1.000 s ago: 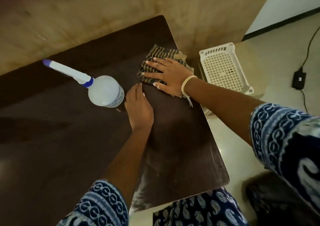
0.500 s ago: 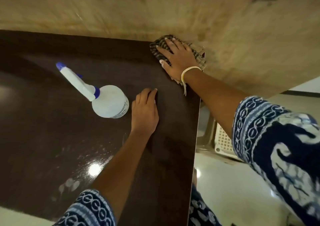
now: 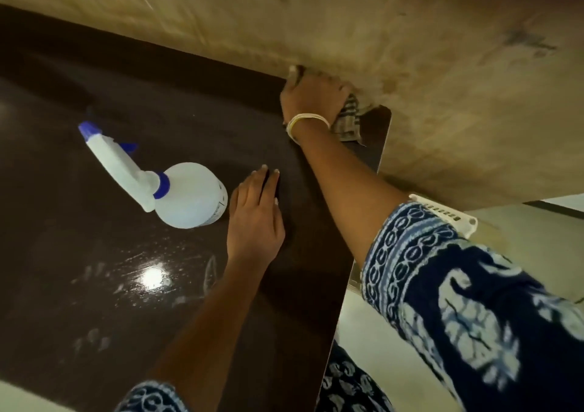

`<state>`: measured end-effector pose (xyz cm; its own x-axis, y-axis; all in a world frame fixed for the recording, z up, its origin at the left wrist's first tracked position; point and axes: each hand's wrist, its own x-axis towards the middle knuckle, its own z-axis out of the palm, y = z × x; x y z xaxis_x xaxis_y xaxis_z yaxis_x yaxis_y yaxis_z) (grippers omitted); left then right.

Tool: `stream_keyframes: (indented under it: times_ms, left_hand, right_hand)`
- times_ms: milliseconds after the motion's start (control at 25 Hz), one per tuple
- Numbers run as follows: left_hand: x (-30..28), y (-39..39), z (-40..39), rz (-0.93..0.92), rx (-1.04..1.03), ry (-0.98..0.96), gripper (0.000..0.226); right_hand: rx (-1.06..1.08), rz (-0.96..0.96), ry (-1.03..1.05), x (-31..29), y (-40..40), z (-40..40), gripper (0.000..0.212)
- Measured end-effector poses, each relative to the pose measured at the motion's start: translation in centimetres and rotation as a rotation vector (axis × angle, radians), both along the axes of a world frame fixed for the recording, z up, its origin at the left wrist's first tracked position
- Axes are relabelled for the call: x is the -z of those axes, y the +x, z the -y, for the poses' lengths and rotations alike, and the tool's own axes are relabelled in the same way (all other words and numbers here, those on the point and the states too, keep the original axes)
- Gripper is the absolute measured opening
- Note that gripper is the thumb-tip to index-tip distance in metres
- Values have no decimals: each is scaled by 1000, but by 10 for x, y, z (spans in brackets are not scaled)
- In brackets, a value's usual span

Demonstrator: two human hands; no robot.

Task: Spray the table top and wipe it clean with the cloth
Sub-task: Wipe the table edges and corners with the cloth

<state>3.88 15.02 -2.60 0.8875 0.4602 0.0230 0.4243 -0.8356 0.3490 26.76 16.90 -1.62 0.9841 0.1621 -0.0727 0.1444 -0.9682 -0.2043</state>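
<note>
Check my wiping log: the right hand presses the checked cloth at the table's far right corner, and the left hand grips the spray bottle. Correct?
Not quite. In the head view the left hand lies flat on the table top beside the spray bottle, not gripping it. The right hand does press the checked cloth at the far right corner.

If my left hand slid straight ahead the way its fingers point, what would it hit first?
Probably nothing on the dark brown table top; beyond the left hand the way looks free up to the beige wall.
</note>
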Motion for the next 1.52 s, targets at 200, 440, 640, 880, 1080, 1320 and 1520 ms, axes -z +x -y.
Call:
stream_keyframes:
  times_ms: [200, 440, 640, 880, 1080, 1320, 1520]
  left_hand:
    - [-2, -7, 1, -3, -1, -139, 59]
    - [-8, -6, 0, -7, 54, -136, 54]
    - [-5, -3, 0, -7, 6, -50, 50]
    - [-3, -3, -2, -19, 4, -19, 48]
    - [-2, -1, -1, 5, 9, -27, 49]
    - [-1, -2, -5, 7, 24, -17, 50]
    - [-5, -3, -3, -51, 56, 19, 52]
  right_hand:
    - [-308, -76, 62, -9, -18, -126, 48]
    - [-601, -142, 123, -1, -5, -140, 50]
    - [-562, 10, 129, 4, 18, -22, 50]
    - [-239, 68, 2, 10, 25, 56, 56]
    - [-127, 14, 27, 6, 2, -37, 54]
    - [-552, -44, 84, 2, 1, -52, 51]
    - [-396, 41, -5, 12, 12, 58, 52]
